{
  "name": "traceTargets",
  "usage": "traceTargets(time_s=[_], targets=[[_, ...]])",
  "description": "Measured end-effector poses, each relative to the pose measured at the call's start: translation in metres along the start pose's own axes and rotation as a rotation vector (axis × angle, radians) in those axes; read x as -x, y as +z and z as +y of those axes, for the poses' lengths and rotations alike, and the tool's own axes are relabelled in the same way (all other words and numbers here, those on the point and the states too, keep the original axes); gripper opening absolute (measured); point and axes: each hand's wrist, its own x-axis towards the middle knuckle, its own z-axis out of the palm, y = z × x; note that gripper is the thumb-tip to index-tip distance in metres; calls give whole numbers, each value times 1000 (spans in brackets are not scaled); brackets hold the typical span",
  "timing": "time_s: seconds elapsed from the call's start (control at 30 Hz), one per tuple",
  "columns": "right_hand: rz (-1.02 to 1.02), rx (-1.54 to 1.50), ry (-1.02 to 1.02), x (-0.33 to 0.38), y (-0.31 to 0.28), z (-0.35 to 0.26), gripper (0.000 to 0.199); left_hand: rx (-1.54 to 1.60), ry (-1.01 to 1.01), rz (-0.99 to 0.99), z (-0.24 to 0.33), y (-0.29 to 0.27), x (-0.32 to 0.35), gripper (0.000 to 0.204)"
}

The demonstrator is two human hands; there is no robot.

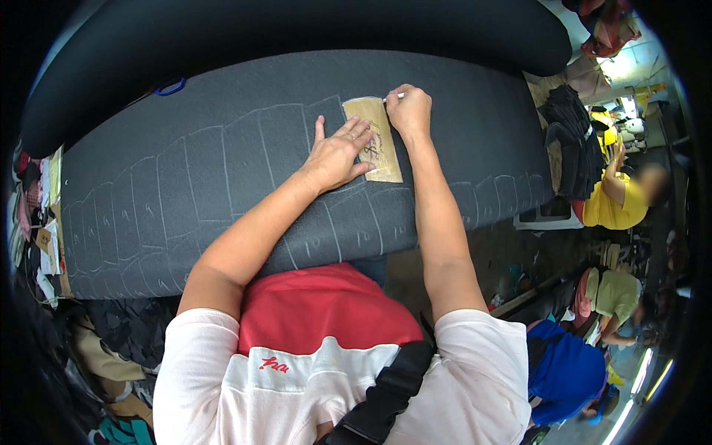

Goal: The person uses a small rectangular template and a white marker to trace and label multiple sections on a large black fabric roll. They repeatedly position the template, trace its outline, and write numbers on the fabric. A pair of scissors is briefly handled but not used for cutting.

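My left hand (340, 156) lies flat with spread fingers on a tan card template (387, 159) with dark handwriting, pressing it onto dark grey fabric (475, 126). At the template's upper right corner, my right hand (412, 113) is closed in a pinch around a slim white marking pen (401, 95). Its tip is by the template's edge. Pale outlines of similar panels run in rows across the fabric, to the left of the template and along the near edge. Some carry handwritten marks.
A large black roll (311, 30) lies along the far side. A blue oval object (170, 87) rests at the far left. Stacked black pieces (571, 141) sit at the right end. Fabric scraps (111, 348) pile at lower left. Several people, one in a yellow shirt (615, 202), are at right.
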Motion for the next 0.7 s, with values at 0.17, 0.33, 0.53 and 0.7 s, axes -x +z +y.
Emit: traceTargets(time_s=[0.17, 0.33, 0.53, 0.7], targets=[[-127, 56, -235, 27, -24, 3, 12, -19, -6, -16, 1, -1, 0, 65], [-385, 198, -275, 97, -90, -6, 11, 8, -14, -22, 1, 0, 0, 61], [-452, -324, 145, 124, -80, -34, 14, -14, -15, -18, 4, -3, 0, 62], [-369, -11, 327, 119, -99, -2, 14, -18, -51, -105, 9, -14, -6, 67]])
